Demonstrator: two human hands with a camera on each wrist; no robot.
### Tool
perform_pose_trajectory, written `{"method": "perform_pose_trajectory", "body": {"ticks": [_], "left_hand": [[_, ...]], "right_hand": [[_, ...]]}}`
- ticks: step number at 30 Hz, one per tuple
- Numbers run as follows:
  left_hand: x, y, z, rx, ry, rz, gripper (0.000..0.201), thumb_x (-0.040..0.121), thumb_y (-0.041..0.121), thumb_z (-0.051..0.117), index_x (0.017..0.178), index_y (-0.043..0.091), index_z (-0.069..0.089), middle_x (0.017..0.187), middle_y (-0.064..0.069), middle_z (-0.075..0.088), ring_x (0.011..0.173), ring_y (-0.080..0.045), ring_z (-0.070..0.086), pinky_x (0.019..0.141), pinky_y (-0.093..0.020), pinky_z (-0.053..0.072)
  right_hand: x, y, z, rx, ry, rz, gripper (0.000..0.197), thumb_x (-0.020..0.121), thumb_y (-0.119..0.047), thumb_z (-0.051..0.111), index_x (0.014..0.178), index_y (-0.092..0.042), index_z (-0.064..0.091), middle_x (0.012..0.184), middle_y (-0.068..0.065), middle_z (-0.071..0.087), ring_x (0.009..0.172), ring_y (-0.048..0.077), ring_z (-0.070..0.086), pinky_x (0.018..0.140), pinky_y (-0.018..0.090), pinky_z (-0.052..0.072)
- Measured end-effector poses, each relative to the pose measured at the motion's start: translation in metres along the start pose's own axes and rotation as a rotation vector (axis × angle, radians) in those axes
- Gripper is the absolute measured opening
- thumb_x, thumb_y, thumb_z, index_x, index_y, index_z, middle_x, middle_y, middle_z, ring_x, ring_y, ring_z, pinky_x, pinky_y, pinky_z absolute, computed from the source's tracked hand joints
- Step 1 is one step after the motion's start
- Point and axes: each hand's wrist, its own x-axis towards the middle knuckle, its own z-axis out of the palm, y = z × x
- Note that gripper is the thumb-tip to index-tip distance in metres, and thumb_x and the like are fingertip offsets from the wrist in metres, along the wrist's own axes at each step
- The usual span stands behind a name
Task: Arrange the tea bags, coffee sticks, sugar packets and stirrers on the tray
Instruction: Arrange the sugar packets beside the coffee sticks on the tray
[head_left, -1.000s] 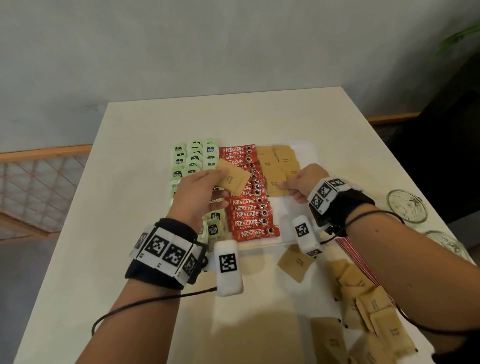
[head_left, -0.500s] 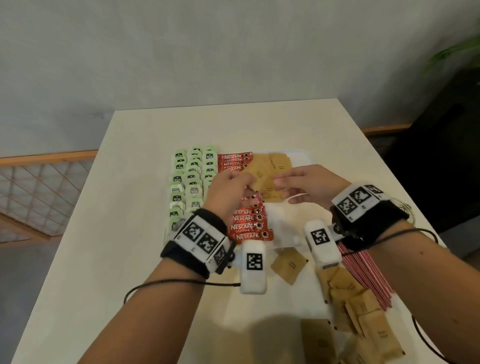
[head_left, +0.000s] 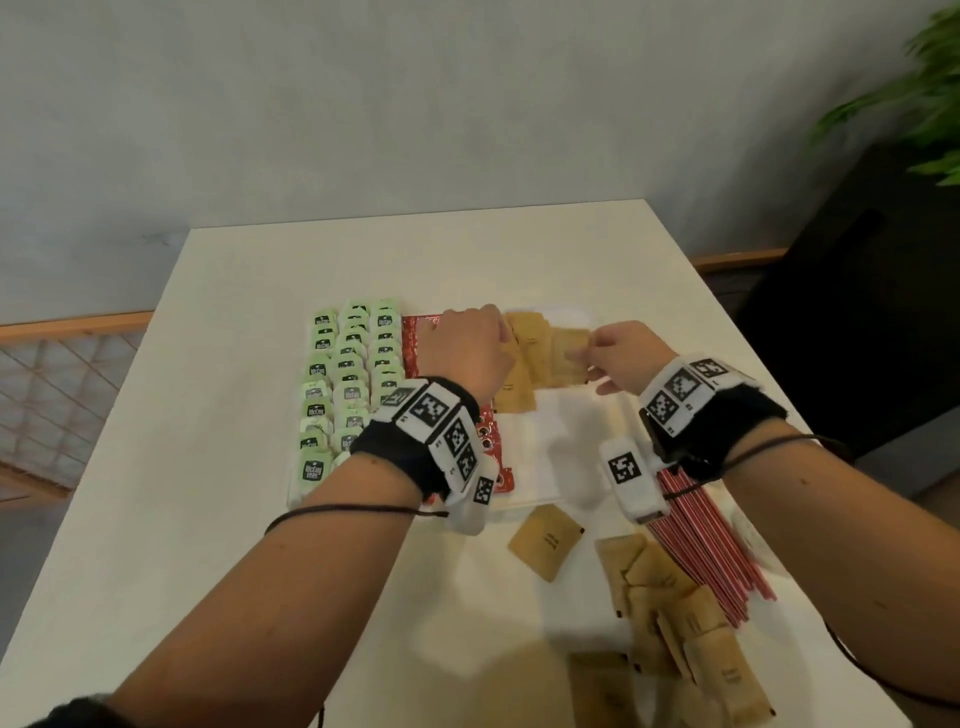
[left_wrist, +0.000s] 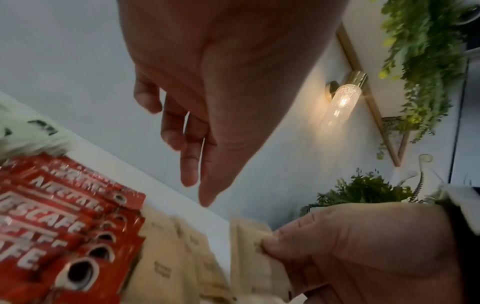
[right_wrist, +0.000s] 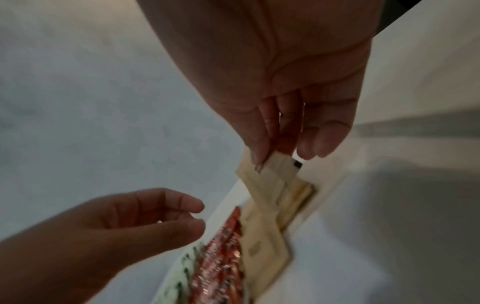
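Note:
A white tray (head_left: 561, 447) holds rows of green tea bags (head_left: 353, 384), red coffee sticks (left_wrist: 59, 226) and, at its far end, brown sugar packets (head_left: 524, 374). My right hand (head_left: 597, 353) pinches one sugar packet (head_left: 569, 345) by its edge just above that far group; thumb and fingers clamp its corner (right_wrist: 270, 170) in the right wrist view. My left hand (head_left: 493, 338) hovers beside it over the coffee sticks. Its fingers (left_wrist: 189, 174) hang loosely curled and hold nothing. Red stirrers (head_left: 701, 535) lie on the table under my right wrist.
Several loose sugar packets (head_left: 665, 597) are heaped on the white table (head_left: 234, 519) near its front right, with one single packet (head_left: 545, 540) just before the tray. The tray's near right part is bare. A dark cabinet and a plant stand at the right.
My left hand carried a sugar packet to the tray's far end and let go of it. My right hand now pinches that packet. Both hands have moved farther away.

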Motion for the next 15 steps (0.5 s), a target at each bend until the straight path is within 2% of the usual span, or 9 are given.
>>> {"method": "perform_pose_trajectory", "body": {"ticks": [2, 3, 6, 8, 10, 12, 15], "left_hand": [[0.004, -0.002, 0.007, 0.146, -0.089, 0.029, 0.022, 0.089, 0.023, 0.058, 0.11, 0.027, 0.06, 0.109, 0.005, 0.065, 0.111, -0.021, 0.056, 0.103, -0.042, 0.031], [0.007, -0.002, 0.011, 0.195, -0.136, 0.037, 0.024, 0.09, 0.024, 0.059, 0.114, 0.027, 0.059, 0.113, 0.004, 0.064, 0.114, -0.021, 0.054, 0.104, -0.042, 0.03], [0.013, 0.001, 0.021, 0.282, -0.228, 0.058, 0.03, 0.088, 0.024, 0.062, 0.118, 0.027, 0.058, 0.12, 0.003, 0.06, 0.12, -0.021, 0.049, 0.105, -0.041, 0.028], [0.015, 0.002, 0.027, 0.324, -0.265, 0.056, 0.034, 0.087, 0.026, 0.065, 0.119, 0.026, 0.057, 0.122, 0.003, 0.06, 0.121, -0.022, 0.047, 0.106, -0.043, 0.027], [0.017, 0.004, 0.032, 0.349, -0.287, 0.037, 0.038, 0.085, 0.03, 0.066, 0.121, 0.025, 0.055, 0.123, 0.002, 0.06, 0.122, -0.023, 0.047, 0.107, -0.044, 0.027], [0.018, 0.004, 0.036, 0.364, -0.298, 0.016, 0.04, 0.085, 0.032, 0.066, 0.122, 0.024, 0.054, 0.123, 0.001, 0.059, 0.123, -0.024, 0.046, 0.109, -0.046, 0.025], [0.019, 0.004, 0.039, 0.362, -0.295, 0.002, 0.039, 0.085, 0.034, 0.066, 0.121, 0.024, 0.054, 0.123, 0.001, 0.059, 0.124, -0.024, 0.047, 0.109, -0.046, 0.024]], "right_hand": [[0.005, 0.01, 0.005, -0.202, -0.046, 0.04, 0.021, 0.088, -0.024, 0.069, 0.08, -0.005, 0.064, 0.078, 0.011, 0.061, 0.072, 0.022, 0.057, 0.074, 0.038, 0.055], [0.007, 0.012, 0.008, -0.277, -0.05, 0.041, 0.021, 0.088, -0.025, 0.069, 0.08, -0.006, 0.064, 0.079, 0.011, 0.06, 0.072, 0.023, 0.056, 0.074, 0.037, 0.053], [0.012, 0.016, 0.019, -0.353, -0.01, 0.016, 0.019, 0.087, -0.024, 0.07, 0.095, -0.008, 0.064, 0.084, 0.005, 0.059, 0.076, 0.021, 0.056, 0.069, 0.029, 0.044], [0.015, 0.016, 0.023, -0.356, -0.001, 0.009, 0.015, 0.087, -0.024, 0.071, 0.085, -0.015, 0.059, 0.081, 0.0, 0.058, 0.075, 0.018, 0.055, 0.066, 0.028, 0.043], [0.02, 0.017, 0.026, -0.362, -0.008, 0.008, 0.02, 0.087, -0.021, 0.071, 0.076, -0.019, 0.055, 0.08, 0.001, 0.059, 0.07, 0.016, 0.054, 0.062, 0.027, 0.042], [0.025, 0.02, 0.028, -0.351, -0.003, 0.022, 0.016, 0.086, -0.022, 0.071, 0.09, -0.018, 0.056, 0.088, 0.003, 0.061, 0.074, 0.018, 0.055, 0.06, 0.027, 0.042], [0.031, 0.026, 0.031, -0.326, 0.009, 0.041, 0.035, 0.086, -0.026, 0.072, 0.112, -0.015, 0.051, 0.1, 0.005, 0.061, 0.082, 0.021, 0.056, 0.07, 0.029, 0.044]]}}
